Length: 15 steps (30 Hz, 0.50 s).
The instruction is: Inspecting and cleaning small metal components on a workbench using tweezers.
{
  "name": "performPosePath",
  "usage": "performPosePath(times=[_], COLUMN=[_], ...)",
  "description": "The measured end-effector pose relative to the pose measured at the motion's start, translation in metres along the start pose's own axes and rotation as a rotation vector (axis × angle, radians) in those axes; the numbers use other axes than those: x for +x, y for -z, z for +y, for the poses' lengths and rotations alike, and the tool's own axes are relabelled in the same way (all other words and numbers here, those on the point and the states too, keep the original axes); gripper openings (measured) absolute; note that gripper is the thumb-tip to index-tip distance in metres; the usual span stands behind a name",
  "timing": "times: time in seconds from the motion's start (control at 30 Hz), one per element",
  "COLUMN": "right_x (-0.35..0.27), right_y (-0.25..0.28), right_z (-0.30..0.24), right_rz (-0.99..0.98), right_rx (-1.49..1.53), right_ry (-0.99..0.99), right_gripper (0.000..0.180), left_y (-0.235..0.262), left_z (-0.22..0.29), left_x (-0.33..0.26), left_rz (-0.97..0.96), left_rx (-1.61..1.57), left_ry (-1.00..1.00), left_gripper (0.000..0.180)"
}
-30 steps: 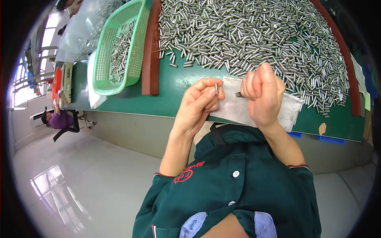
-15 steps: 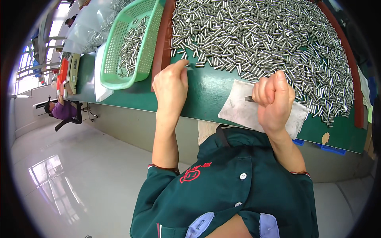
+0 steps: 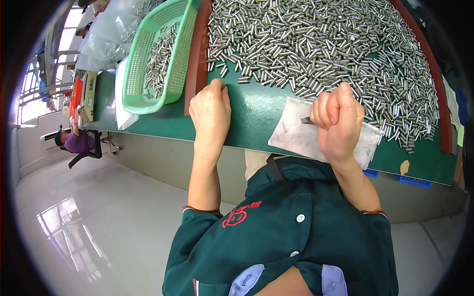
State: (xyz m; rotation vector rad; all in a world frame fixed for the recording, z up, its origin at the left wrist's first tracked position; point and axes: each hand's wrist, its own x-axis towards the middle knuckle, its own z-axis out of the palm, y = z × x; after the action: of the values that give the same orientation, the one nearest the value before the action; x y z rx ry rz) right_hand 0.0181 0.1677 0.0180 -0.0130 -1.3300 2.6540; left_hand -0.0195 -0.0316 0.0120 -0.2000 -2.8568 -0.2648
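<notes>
Left hand (image 3: 210,111): fingers were curled under, tips hidden; could not tell whether they gripped anything. Right hand (image 3: 338,123): fingers were clenched on a dark tool (image 3: 306,120), its end jutting out to their left. Cloth (image 3: 286,129) lay beneath these fingers. Metal pins (image 3: 306,44) lay spread beyond the fingers of both hands. Red rail (image 3: 197,64) ran just beside the left fingers; green basket (image 3: 132,84), holding pins, sat farther to their left.
</notes>
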Motion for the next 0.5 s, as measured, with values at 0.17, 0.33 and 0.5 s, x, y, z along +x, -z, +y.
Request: performPosePath(times=[0.17, 0.33, 0.5], right_x=[0.001, 0.001, 0.002], right_y=[0.002, 0.001, 0.002], right_z=[0.002, 0.0, 0.001], right_rz=[0.006, 0.007, 0.012], right_rx=[-0.001, 0.012, 0.017], right_ry=[0.002, -0.015, -0.01], right_gripper=[0.044, 0.044, 0.044], left_y=[0.0, -0.002, -0.009], left_z=[0.021, 0.028, 0.037], left_x=[-0.008, -0.017, -0.02], left_rz=[-0.153, -0.606, -0.58], left_rx=[-1.043, -1.879, -1.856], left_ry=[0.17, 0.402, 0.418], left_gripper=[0.01, 0.01, 0.012])
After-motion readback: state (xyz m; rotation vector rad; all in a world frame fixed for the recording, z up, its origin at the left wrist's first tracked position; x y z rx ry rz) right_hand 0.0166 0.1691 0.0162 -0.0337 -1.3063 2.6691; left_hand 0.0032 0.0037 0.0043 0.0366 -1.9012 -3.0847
